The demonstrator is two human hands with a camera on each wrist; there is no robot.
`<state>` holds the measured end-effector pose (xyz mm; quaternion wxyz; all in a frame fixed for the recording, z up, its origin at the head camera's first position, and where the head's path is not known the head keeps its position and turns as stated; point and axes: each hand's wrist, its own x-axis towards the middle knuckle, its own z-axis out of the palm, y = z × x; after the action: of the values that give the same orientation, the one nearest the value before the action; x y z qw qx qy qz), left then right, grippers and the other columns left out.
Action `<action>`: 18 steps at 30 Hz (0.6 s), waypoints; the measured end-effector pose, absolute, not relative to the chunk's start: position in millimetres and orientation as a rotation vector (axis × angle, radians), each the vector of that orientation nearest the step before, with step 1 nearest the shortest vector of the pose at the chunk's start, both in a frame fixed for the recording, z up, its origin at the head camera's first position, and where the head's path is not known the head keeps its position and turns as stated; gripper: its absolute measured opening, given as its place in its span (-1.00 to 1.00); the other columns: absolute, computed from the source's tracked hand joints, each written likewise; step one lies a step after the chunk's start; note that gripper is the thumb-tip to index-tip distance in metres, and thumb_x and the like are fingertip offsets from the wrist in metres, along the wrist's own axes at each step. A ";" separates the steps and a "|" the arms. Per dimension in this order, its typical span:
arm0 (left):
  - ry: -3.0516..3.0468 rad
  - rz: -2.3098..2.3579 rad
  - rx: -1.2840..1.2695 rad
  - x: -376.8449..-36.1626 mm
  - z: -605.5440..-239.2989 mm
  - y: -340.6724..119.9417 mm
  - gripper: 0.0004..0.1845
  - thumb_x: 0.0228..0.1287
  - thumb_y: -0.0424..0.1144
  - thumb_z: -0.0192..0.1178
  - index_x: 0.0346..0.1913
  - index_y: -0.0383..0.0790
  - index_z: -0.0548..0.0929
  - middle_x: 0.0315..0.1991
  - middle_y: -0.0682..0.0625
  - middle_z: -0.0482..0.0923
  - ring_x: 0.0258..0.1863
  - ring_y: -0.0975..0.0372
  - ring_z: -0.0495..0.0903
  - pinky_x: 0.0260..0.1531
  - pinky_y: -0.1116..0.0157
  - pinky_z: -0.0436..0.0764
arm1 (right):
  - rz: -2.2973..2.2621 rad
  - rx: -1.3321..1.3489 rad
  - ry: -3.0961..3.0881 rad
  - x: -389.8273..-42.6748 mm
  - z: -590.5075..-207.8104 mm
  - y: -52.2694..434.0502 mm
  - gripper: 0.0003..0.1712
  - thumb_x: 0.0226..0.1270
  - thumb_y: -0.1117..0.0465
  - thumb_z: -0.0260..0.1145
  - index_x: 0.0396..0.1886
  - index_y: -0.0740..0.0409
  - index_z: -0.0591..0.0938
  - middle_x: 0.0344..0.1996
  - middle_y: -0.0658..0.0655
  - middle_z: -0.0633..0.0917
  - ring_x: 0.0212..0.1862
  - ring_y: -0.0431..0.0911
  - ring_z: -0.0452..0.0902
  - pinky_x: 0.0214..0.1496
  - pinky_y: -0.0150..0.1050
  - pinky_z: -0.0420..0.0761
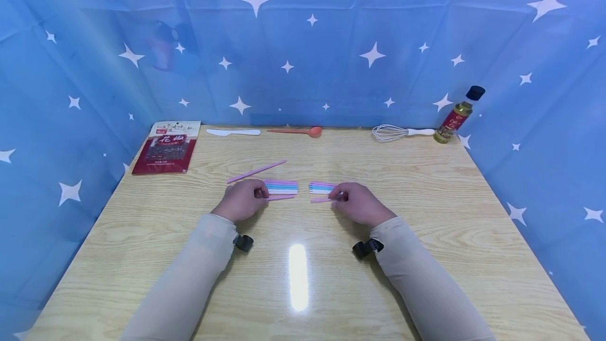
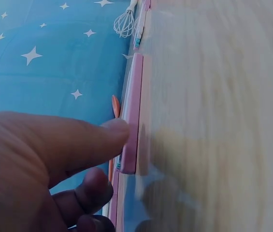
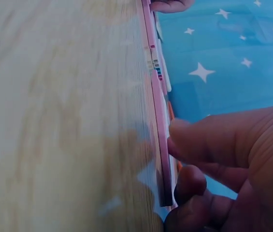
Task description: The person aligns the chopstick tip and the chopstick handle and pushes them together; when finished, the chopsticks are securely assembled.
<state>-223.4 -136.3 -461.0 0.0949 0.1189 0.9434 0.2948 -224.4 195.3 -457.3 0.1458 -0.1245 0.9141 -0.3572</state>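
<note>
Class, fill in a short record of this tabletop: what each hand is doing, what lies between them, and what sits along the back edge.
left hand: touches the left bundle of coloured sticks
right hand: touches the right bundle of coloured sticks
loose item: pink stick lying apart
back edge: spice packet, white knife, orange spoon, whisk, bottle
surface: wooden table

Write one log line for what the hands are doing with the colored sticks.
left hand: touches left stick group | right hand: touches right stick group | loose pink stick: lies apart on table
</note>
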 end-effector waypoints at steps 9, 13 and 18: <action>2.792 0.848 0.374 -224.1 -461.5 -135.3 -0.92 0.36 -0.27 0.38 -0.30 -0.03 0.69 -0.32 0.09 0.61 -0.26 0.16 0.53 0.11 -0.10 0.37 | -0.900 -0.373 2.671 -220.4 -453.4 192.2 -0.92 0.42 0.34 0.38 -0.30 0.11 0.68 -0.42 0.04 0.60 -0.42 -0.09 0.44 -0.34 -0.21 0.46; 2.763 0.967 0.402 -223.0 -460.1 -134.2 -0.93 0.40 -0.28 0.34 -0.27 -0.06 0.70 -0.22 0.04 0.61 -0.21 0.16 0.52 0.04 0.04 0.48 | -0.878 -0.423 2.695 -219.9 -451.3 189.6 -0.89 0.47 0.32 0.37 -0.32 0.10 0.66 -0.36 0.05 0.60 -0.33 -0.08 0.46 -0.23 -0.19 0.47; 2.695 1.157 0.433 -222.3 -459.0 -133.5 -0.96 0.49 -0.28 0.29 -0.20 -0.11 0.68 -0.23 0.01 0.61 -0.31 0.16 0.49 -0.23 0.19 0.53 | -0.990 -0.471 2.688 -220.1 -448.9 187.3 -0.95 0.54 0.28 0.31 -0.21 0.11 0.62 -0.31 0.07 0.60 -0.26 -0.06 0.46 -0.18 -0.17 0.48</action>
<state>-222.3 -133.5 -459.0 0.0884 0.1456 0.9054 0.3888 -220.1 187.3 -448.9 0.1189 -0.1610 0.9195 -0.3384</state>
